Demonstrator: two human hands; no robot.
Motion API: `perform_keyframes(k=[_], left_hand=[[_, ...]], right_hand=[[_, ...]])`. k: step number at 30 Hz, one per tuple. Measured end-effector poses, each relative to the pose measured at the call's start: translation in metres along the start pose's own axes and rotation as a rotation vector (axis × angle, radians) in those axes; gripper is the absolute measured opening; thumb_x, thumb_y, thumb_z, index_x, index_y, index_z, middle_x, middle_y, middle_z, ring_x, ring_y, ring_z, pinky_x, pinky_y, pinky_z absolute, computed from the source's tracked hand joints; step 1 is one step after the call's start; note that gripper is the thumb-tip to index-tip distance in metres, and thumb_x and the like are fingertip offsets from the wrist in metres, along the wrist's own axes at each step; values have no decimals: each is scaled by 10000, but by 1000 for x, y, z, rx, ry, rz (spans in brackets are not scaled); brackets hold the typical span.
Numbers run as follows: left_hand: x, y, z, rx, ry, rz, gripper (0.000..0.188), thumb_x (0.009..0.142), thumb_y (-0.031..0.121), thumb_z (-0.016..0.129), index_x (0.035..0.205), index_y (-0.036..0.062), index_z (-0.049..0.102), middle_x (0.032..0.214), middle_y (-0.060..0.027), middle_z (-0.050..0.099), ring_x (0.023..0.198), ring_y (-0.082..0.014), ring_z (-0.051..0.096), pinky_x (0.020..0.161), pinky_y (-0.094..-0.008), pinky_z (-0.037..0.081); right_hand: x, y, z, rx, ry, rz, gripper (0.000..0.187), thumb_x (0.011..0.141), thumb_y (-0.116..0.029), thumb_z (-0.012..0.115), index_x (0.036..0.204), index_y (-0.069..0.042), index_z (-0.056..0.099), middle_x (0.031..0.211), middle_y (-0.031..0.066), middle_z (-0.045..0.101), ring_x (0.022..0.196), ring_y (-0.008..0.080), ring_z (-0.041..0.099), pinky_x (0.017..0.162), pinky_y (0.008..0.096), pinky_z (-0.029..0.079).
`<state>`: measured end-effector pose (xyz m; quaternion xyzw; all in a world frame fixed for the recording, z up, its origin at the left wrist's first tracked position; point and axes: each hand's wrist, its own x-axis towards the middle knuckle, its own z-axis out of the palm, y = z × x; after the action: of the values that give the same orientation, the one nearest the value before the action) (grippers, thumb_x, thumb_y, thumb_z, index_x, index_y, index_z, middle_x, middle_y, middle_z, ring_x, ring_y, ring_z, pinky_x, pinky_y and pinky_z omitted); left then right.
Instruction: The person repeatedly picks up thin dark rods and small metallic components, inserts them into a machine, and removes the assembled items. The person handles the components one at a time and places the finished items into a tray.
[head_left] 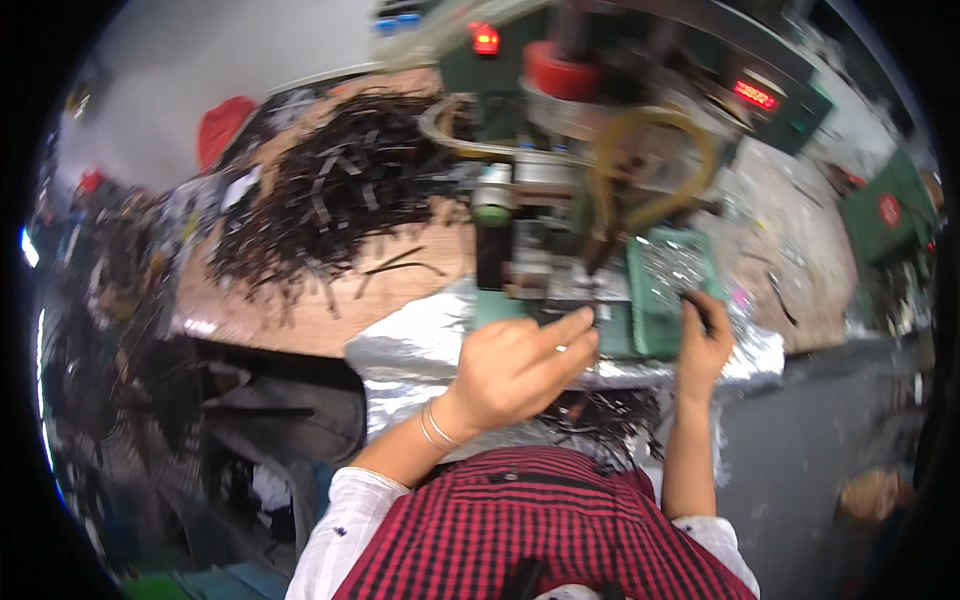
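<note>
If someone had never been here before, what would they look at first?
Probably the big messy heap of dark strips, spread over the wood-patterned tabletop on the left. Next might come the machine's fat red ring at the top, with a yellowish hose looping just below it to the right. Then maybe the green tray of small shiny pieces, right by the person's right hand.

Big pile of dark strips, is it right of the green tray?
No, the pile lies well to the left of the green tray.
</note>
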<state>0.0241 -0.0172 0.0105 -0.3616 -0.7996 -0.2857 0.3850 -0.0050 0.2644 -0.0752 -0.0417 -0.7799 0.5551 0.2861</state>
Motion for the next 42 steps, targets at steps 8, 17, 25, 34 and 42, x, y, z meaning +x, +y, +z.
perform_keyframes(k=[8, 17, 25, 34, 42], left_hand=[[-36, -99, -102, 600, 32, -418, 130, 780, 2, 772, 889, 57, 727, 899, -63, 695, 816, -280, 599, 735, -398, 483], [-139, -205, -33, 832, -329, -554, 100, 805, 40, 633, 799, 28, 732, 1044, -116, 700, 961, -319, 637, 794, -421, 535], [-90, -134, -43, -292, 114, -1029, 355, 1015, 39, 622, 1370, 42, 612, 874, -44, 739, 797, -92, 666, 736, -228, 502], [-82, -114, 5, -263, 273, -1020, 170, 953, 98, 769, 905, -42, 687, 853, -54, 689, 688, -65, 598, 587, -212, 423], [-17, -46, -11, -435, 460, -620, 110, 961, -85, 666, 1062, -42, 659, 987, -138, 743, 832, -173, 718, 690, -240, 562]], right_hand=[[-2, 2, -5, -60, -43, 46, 146, 956, -30, 688, 1080, 18, 748, 1025, 70, 755, 958, 138, 669, 930, 284, 502], [-13, 1, -17, -273, 33, -78, 137, 921, 3, 690, 1043, -2, 751, 997, 98, 740, 963, 217, 684, 917, 326, 507], [-15, -46, -16, -204, -56, -136, 149, 889, 9, 688, 1022, -8, 755, 1023, 116, 741, 985, 251, 687, 920, 361, 512], [1, -85, 77, 234, -158, -95, 414, 887, 31, 727, 1274, 42, 581, 1080, 91, 717, 994, 144, 676, 920, 287, 525], [1, -100, 85, 553, -169, 91, 497, 871, 41, 736, 1334, 26, 557, 1153, 116, 694, 985, 139, 681, 921, 286, 528]])
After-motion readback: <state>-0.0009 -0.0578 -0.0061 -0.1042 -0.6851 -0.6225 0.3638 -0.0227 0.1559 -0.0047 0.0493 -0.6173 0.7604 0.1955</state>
